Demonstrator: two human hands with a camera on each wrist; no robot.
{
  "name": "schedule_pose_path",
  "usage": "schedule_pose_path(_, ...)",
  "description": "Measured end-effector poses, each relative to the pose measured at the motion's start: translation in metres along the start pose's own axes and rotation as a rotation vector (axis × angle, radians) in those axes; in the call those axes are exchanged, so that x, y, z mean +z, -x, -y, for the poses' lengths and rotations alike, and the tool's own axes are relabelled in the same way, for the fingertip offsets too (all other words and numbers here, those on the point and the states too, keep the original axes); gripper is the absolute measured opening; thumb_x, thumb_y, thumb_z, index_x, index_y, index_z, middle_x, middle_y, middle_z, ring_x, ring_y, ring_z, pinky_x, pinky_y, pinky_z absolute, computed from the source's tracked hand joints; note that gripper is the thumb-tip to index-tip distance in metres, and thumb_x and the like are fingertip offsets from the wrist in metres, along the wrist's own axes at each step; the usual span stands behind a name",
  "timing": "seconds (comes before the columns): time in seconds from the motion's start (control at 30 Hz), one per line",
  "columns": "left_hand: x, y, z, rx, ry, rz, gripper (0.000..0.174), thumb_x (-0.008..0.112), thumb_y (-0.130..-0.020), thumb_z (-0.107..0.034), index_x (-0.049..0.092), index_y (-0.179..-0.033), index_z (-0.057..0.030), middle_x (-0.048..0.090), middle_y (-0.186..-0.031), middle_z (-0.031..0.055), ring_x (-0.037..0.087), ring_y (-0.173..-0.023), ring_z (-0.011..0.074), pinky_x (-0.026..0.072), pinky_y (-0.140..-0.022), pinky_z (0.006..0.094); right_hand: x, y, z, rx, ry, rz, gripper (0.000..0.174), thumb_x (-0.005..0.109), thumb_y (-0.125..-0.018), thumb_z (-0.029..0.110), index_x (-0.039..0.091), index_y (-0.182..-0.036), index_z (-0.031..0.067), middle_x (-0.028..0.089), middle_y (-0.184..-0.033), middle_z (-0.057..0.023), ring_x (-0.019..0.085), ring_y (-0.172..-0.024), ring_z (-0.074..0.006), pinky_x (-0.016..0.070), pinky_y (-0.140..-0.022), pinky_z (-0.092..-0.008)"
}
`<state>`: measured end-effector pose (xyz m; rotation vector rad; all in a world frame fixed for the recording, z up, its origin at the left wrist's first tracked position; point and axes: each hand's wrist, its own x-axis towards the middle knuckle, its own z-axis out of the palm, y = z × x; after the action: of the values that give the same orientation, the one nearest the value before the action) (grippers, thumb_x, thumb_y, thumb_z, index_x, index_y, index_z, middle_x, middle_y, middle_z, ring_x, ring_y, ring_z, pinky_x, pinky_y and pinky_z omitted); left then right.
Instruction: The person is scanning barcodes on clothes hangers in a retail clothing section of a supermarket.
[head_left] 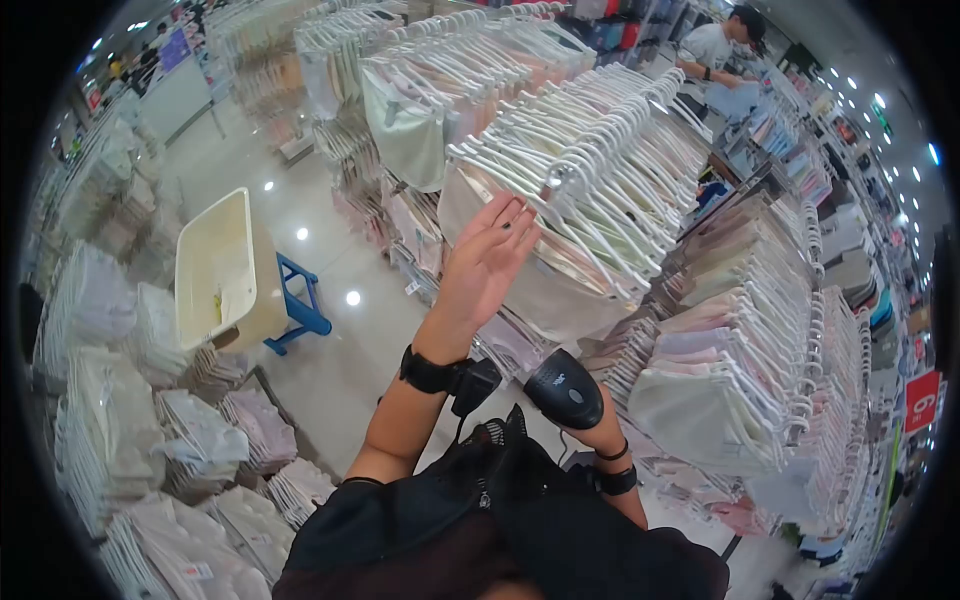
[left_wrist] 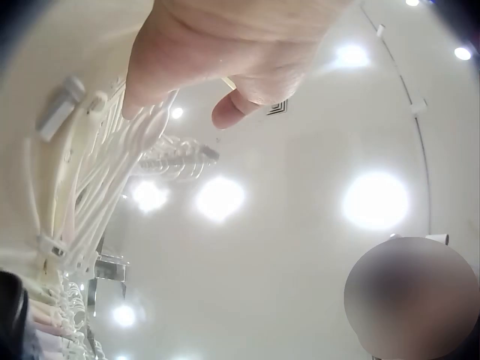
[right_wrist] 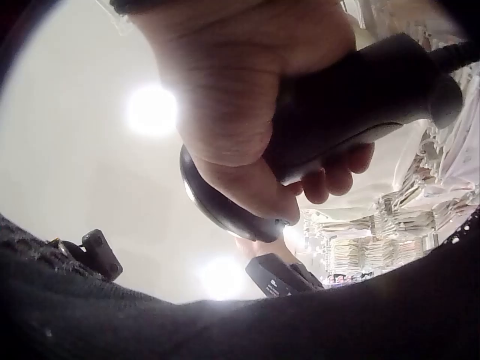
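Note:
My left hand (head_left: 488, 252) is palm up with its fingers stretched out, at the front end of a rack of white hangers (head_left: 585, 200). Its fingertips overlap the pale garment (head_left: 465, 205) hanging foremost there. In the left wrist view, the left hand (left_wrist: 232, 45) is close beside the hangers (left_wrist: 112, 172), its thumb apart from the palm. Down by my body, my right hand (head_left: 603, 432) grips a black handheld barcode scanner (head_left: 563, 388). The right wrist view shows the fingers wrapped around the handle of the scanner (right_wrist: 337, 105), with a cord leaving its end.
A cream tub (head_left: 255, 270) on a blue stool (head_left: 300, 305) stands on the floor to the left. More racks of pale garments (head_left: 710, 390) line the right side, and others (head_left: 110, 430) the left. Another person (head_left: 715, 60) works at a far rack.

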<state>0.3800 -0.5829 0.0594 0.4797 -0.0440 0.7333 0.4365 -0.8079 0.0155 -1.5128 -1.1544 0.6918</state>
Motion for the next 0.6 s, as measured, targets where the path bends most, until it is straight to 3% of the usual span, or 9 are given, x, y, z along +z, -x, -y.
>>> schedule_pose_path(0.1,0.023,0.001,0.011,-0.071,0.027,0.096,0.051,0.043,-0.080,-0.006,0.026,-0.127,0.0047,0.040,-0.125,0.0159,0.037,-0.117,0.0293,0.0300,-0.099,0.0412,-0.022,0.018,-0.007,-0.020,0.029,0.014,0.043,0.070,-0.060,0.009,0.056,-0.099,-0.0015,0.062,-0.090,-0.0107,0.060,-0.082,-0.0184,0.0446,-0.075,-0.0285)
schedule_pose_path(0.2,0.031,0.001,0.022,-0.031,0.041,0.043,0.046,0.043,-0.079,-0.007,0.031,-0.123,0.0004,0.043,-0.120,0.0128,0.041,-0.112,0.0281,0.0317,-0.097,0.0416,-0.029,0.031,-0.013,-0.023,0.019,-0.008,0.044,0.072,-0.059,0.008,0.057,-0.099,-0.0010,0.063,-0.089,-0.0091,0.059,-0.081,-0.0163,0.0449,-0.074,-0.0277)
schedule_pose_path(0.47,0.038,0.009,0.013,-0.018,0.076,0.010,0.037,0.045,-0.077,-0.008,0.037,-0.113,-0.0030,0.044,-0.117,0.0134,0.042,-0.111,0.0313,0.0320,-0.096,0.0444,-0.043,0.033,-0.022,-0.061,0.028,-0.033,0.039,0.074,-0.059,0.008,0.059,-0.094,-0.0001,0.063,-0.087,-0.0080,0.060,-0.079,-0.0145,0.0455,-0.073,-0.0271)
schedule_pose_path(0.53,0.041,0.013,0.006,0.001,0.069,0.006,0.038,0.045,-0.077,-0.007,0.036,-0.114,-0.0031,0.043,-0.118,0.0137,0.042,-0.112,0.0324,0.0317,-0.096,0.0447,-0.045,0.037,-0.028,-0.067,0.076,-0.034,0.044,0.072,-0.056,0.012,0.057,-0.095,-0.0013,0.062,-0.086,-0.0122,0.060,-0.078,-0.0229,0.0449,-0.072,-0.0299)
schedule_pose_path(0.6,0.048,0.018,-0.005,0.053,0.052,0.022,0.040,0.044,-0.078,-0.008,0.035,-0.117,-0.0026,0.044,-0.117,0.0147,0.039,-0.115,0.0338,0.0329,-0.095,0.0455,-0.046,0.039,-0.026,-0.081,0.078,-0.025,0.045,0.072,-0.055,0.013,0.057,-0.095,-0.0013,0.061,-0.086,-0.0122,0.060,-0.078,-0.0233,0.0447,-0.072,-0.0302)
